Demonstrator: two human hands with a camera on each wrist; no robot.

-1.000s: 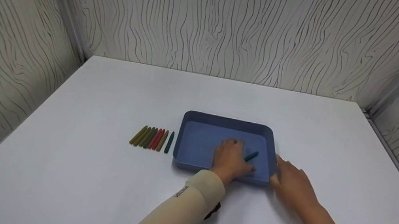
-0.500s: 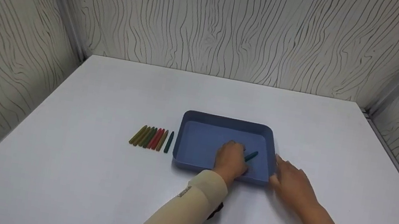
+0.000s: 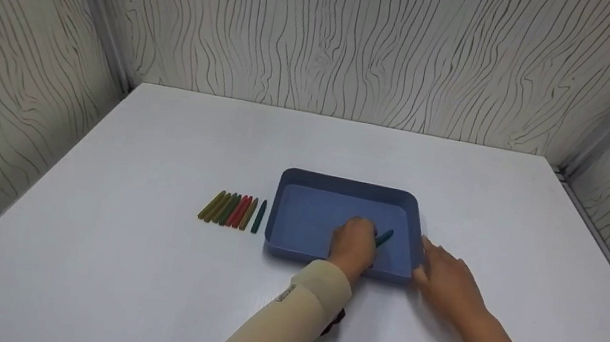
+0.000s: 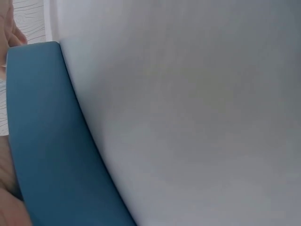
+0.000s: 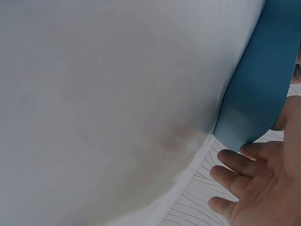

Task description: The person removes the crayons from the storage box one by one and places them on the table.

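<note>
My left hand (image 3: 353, 245) is down inside the blue tray (image 3: 298, 254), its fingers curled in around the lower end of a dark green crayon (image 3: 384, 238). The pointed upper end sticks out past the knuckles, slanting up to the right. In the left wrist view the tray's wall (image 4: 51, 136) covers much of that hand and hides the crayon. Against the tray's right wall my right hand (image 3: 449, 282) rests with fingers extended, fingertips and thumb at the wall. The right wrist view shows its fingers (image 5: 235, 181) spread, the index finger touching the tray's corner.
Left of the tray several crayons in olive, green, red and brown lie side by side in a row (image 3: 228, 210). One dark green crayon (image 3: 259, 217) lies slightly apart, close to the tray's left wall. Wood-patterned panels (image 3: 326, 40) enclose the white table (image 3: 101, 261).
My left hand has drawn its spread fingers and thumb together around the crayon and shifted slightly right. The crayon has turned a little more upright. My right hand has stayed put.
</note>
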